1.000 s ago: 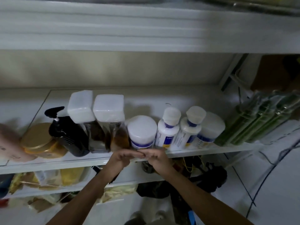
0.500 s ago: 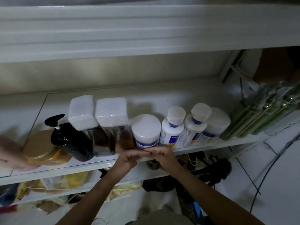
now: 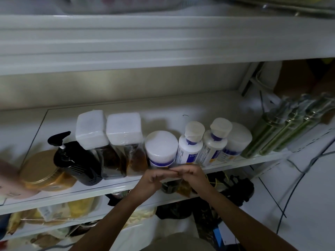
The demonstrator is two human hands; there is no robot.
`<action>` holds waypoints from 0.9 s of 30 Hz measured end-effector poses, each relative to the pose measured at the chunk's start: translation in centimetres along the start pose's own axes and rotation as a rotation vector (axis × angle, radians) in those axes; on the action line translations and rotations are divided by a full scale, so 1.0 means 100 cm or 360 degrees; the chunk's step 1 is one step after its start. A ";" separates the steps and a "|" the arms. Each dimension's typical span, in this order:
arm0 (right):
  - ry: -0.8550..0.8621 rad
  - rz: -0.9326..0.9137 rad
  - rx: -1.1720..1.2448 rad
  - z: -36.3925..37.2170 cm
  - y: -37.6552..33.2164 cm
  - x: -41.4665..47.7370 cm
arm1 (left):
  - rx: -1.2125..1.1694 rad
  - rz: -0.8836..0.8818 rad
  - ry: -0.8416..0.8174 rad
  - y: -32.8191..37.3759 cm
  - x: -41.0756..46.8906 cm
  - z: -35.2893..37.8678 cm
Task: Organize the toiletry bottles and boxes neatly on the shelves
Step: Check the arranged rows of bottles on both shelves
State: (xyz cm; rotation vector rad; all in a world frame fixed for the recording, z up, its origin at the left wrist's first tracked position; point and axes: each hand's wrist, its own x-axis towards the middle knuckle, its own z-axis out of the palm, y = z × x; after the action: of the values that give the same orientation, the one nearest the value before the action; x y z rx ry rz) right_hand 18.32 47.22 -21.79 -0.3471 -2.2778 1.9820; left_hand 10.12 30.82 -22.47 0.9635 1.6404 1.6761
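While the person's two hands meet at the front lip of the middle shelf (image 3: 72, 194), the head camera looks down on a single row of toiletries standing along it. The left hand (image 3: 152, 180) and right hand (image 3: 194, 175) come up from below, knuckles raised and fingers curled, their fingertips touching each other just beneath the white jar (image 3: 161, 147) with the blue band. Whether they pinch something small between them or hold nothing cannot be told; neither hand grips a bottle.

From the left, the row runs: a blurred pinkish container (image 3: 7, 178) at the frame edge, a gold-lidded jar (image 3: 39, 167), a black pump bottle (image 3: 78, 162), then two square white-capped bottles (image 3: 91, 131) with brown contents, side by side and touching. Next stands the white jar, then two white bottles (image 3: 191, 147) with blue collars leaning slightly to the right, and a second white jar (image 3: 237, 140) just behind them. At the right end, a cluster of green bottles (image 3: 275, 134) tilts outward.

Below, the lower shelf (image 3: 101, 207) holds yellowish packets (image 3: 72, 209) and dark items too dim to name. A thin dark cable (image 3: 299, 178) hangs along the white wall at right.
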 end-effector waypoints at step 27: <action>0.0031 0.0085 0.0097 0.019 -0.011 0.005 | -0.0060 -0.0045 0.0106 0.006 -0.010 -0.008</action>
State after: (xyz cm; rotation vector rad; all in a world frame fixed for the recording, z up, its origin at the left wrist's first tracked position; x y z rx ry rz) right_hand 17.27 45.37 -21.04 -0.4234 -2.2137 2.0590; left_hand 10.03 29.51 -21.91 0.8708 1.6514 1.7311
